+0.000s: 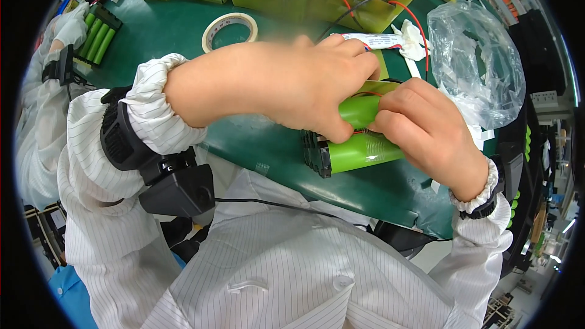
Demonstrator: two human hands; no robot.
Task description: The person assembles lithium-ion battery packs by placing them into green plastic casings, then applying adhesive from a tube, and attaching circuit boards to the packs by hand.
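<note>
Working on a green cell pack (353,157) with both hands, close to the near edge of the green table (268,149).

The pack lay on its side, its black end holder (317,153) to the left, a strip of clear tape (376,148) across the nearest cell. The left hand (332,79) arched over it, thumb against the cells; the far fingertips were hidden, so their grasp could not be told. The right hand (426,125) had its bent fingers pinched at the upper cells, though anything thin between them was out of sight. The step seemed to be pressing or fitting something along the pack's top; the next move probably called for a steady left thumb and a careful right fingertip, clear of the wire (367,92).
</note>
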